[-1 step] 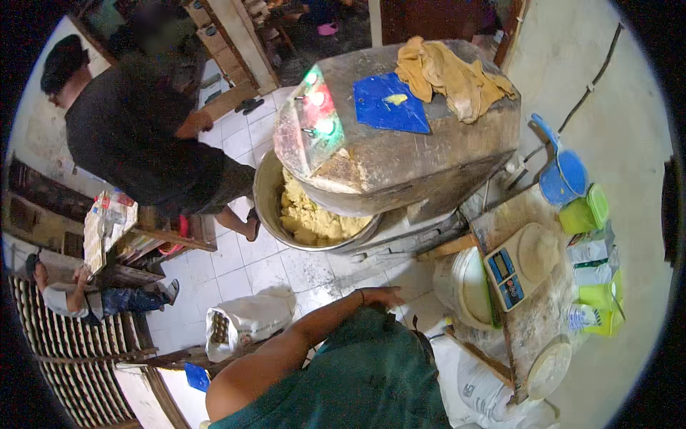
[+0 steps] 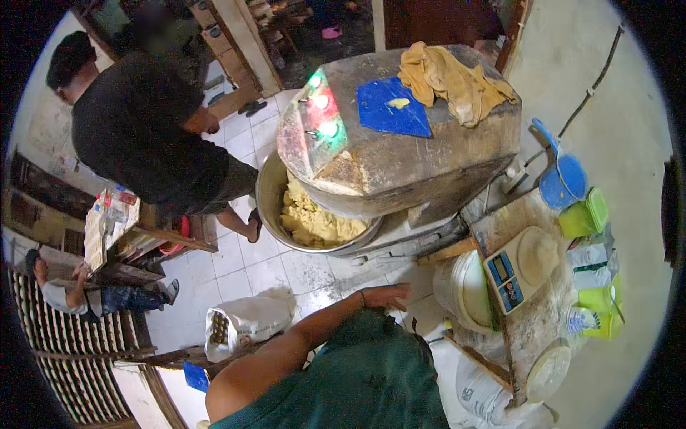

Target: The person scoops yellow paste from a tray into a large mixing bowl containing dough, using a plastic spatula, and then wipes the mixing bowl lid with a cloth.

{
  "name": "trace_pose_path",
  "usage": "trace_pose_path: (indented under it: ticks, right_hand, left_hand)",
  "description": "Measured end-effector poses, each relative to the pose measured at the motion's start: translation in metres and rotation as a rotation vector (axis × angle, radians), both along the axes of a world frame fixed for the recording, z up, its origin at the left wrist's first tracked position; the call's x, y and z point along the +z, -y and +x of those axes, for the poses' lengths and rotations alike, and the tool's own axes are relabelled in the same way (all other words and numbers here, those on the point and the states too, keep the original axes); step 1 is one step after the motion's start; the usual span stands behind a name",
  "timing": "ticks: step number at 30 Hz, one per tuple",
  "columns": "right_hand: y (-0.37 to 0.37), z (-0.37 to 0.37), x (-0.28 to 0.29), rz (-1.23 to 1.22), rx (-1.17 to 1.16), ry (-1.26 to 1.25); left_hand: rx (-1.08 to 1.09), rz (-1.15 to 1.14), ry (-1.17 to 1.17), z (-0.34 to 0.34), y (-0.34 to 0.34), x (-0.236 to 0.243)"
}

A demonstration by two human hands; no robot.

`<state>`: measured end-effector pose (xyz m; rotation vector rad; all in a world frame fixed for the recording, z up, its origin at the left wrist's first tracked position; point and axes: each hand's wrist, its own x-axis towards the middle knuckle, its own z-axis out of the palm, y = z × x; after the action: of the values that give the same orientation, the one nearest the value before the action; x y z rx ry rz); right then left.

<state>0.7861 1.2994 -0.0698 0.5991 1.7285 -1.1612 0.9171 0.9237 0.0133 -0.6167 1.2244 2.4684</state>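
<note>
My left hand is held out with fingers apart and nothing in them, over the tiled floor below a mixer and left of a white bucket. My right hand is not in view. The mixer's steel bowl holds pale yellow dough. On the mixer's housing lie a blue scraper and an orange-yellow cloth, beside a panel with lit green and red lights.
A co-worker stands left of the mixer; another person is near a wooden table and slatted racks. A white sack sits on the floor. At right, a worktop holds a scale, blue dipper and green containers.
</note>
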Motion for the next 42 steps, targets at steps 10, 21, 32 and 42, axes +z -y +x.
trace_pose_path:
  ticks: [10,21,32,42]
  right_hand:
    - [0.013,-0.030,-0.024,-0.084,0.163,0.002]
    - [-0.056,-0.067,-0.054,-0.202,0.289,0.025]
    - [-0.150,-0.083,-0.079,-0.383,0.274,0.094]
    - [-0.171,-0.003,-0.090,-0.161,0.571,0.158]
  left_hand:
    - [0.229,-0.081,0.067,0.118,-0.062,-0.044]
    - [0.852,-0.726,0.641,0.230,-0.238,-0.140]
    - [0.824,-0.353,0.907,0.281,-0.334,-0.030]
    - [0.379,-0.819,0.695,0.261,-0.295,-0.067]
